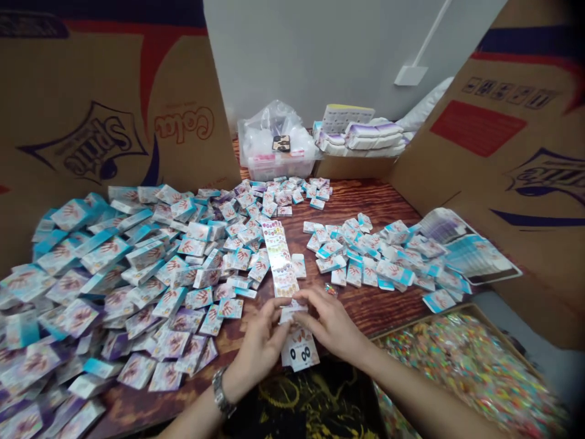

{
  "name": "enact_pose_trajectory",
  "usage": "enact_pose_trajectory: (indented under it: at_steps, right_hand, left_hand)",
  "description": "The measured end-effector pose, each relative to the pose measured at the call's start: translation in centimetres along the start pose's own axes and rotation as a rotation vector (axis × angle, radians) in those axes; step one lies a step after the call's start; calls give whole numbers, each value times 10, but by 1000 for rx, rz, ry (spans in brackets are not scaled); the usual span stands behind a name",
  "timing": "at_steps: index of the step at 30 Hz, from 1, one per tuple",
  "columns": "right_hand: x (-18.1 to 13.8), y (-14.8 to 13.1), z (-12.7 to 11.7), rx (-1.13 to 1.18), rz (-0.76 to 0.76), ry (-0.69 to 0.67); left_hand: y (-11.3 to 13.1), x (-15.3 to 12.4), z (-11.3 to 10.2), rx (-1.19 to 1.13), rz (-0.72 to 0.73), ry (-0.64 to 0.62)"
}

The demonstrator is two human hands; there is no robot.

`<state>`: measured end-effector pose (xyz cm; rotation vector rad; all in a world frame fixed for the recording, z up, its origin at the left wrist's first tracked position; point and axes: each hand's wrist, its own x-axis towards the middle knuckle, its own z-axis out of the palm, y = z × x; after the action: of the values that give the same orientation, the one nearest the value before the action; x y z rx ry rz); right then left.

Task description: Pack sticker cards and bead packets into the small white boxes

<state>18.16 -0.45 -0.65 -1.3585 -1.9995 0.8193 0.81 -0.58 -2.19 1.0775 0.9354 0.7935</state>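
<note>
At the table's front edge, my left hand and my right hand are close together, fingers bent and thumbs pressing in. Between them they pinch a white printed paper sheet, whose lower part with dark oval marks hangs toward me. What lies under my fingertips is partly hidden. Straight ahead of my fingers is a long strip of printed sheets with rows of coloured pictures. A small white box rests against its right side. Just beyond my right hand lies a small clear packet with coloured bits.
A large heap of small boxes covers the left side; a smaller pile lies right. A carton of colourful packets stands at lower right. Big cardboard boxes flank the table. Behind are a plastic tub and stacked flat cartons.
</note>
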Motion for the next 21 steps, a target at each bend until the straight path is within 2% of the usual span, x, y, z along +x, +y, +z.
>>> enact_pose_trajectory:
  at_steps: [2,5,7,9,12,15,18,21]
  right_hand:
    - [-10,5,4,-9,17,-30]
    - [-24,19,1,-11,8,-75]
    - [-28,35,-10,-34,54,-52]
    - [-27,58,-23,-129,168,16]
    - [-20,94,-34,-265,262,-31]
    - [-13,116,-29,-342,311,-75]
    - [-9,121,-22,-434,368,-108]
    - [-9,115,-24,-498,408,-139]
  left_hand:
    - [-11,1,3,125,23,4]
    - [-19,3,8,356,71,-69]
    - [-16,8,10,457,129,-107]
    - [-10,18,9,545,218,-82]
    - [0,45,9,811,375,-36]
    - [5,83,16,1086,435,-81]
    - [1,118,32,1150,432,-65]
    - [-10,140,46,1167,428,-47]
